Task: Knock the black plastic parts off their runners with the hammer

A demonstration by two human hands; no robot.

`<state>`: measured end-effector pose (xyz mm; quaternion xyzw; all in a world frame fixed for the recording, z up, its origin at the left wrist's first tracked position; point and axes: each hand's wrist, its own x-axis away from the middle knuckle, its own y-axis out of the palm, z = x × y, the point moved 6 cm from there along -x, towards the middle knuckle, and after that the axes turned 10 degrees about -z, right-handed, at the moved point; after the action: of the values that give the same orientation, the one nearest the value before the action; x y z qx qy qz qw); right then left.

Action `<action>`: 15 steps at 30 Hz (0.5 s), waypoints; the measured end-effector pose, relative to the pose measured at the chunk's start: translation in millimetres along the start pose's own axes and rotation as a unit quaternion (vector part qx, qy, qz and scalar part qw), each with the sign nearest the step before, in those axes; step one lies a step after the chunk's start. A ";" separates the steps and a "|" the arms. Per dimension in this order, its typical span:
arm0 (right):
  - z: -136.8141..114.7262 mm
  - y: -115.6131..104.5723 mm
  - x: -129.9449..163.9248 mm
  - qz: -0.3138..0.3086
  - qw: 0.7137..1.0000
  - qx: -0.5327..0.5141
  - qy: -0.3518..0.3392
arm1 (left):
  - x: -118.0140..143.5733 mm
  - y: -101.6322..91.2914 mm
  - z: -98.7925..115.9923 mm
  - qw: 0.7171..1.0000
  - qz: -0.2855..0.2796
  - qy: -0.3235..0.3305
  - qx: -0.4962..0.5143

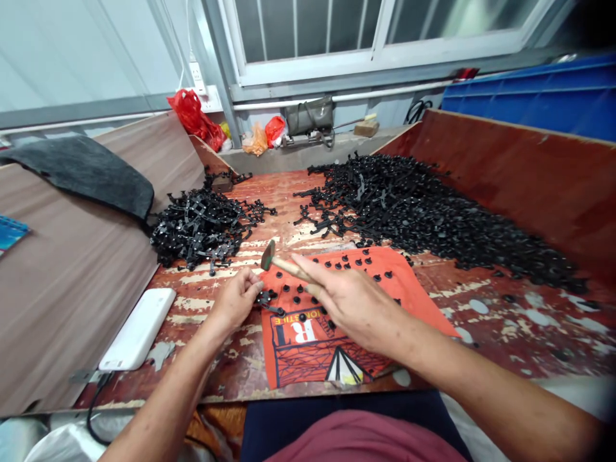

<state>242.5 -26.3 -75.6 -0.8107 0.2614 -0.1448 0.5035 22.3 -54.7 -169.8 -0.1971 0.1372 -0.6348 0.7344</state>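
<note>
My right hand (351, 301) grips a small hammer (275, 259) by its wooden handle, the head raised over the left edge of an orange cloth (308, 333). My left hand (237, 296) pinches a small black plastic piece (265, 299) down at that edge of the cloth. Several small black round parts (353, 263) lie scattered across the cloth. The cloth rests on a worn red wooden tray floor (505, 314).
A big heap of black parts (433, 212) fills the tray's back right, a smaller heap of black frames (202, 224) lies back left. A white power bank (139, 328) with a cable sits left. A dark cloth (81, 170) drapes the left board. Plastic bags (195, 115) sit under the window.
</note>
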 end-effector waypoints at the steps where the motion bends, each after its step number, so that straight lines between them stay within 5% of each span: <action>1: -0.6 -6.1 3.1 0.012 1.000 -0.024 -0.003 | 1.2 0.2 2.1 1.000 -0.002 -0.008 0.030; 10: 14.3 -4.8 40.8 -0.004 0.992 -0.121 0.037 | 35.9 3.1 27.7 0.967 -0.078 -0.139 0.199; 15: 22.2 8.2 55.6 -0.012 0.993 -0.106 0.044 | 42.1 23.0 24.2 0.978 -0.072 -0.107 0.162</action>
<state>297.0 -44.4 -94.5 -0.8558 0.2868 -0.1576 0.4007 60.1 -90.8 -157.0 -0.1517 -0.0618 -0.6748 0.7196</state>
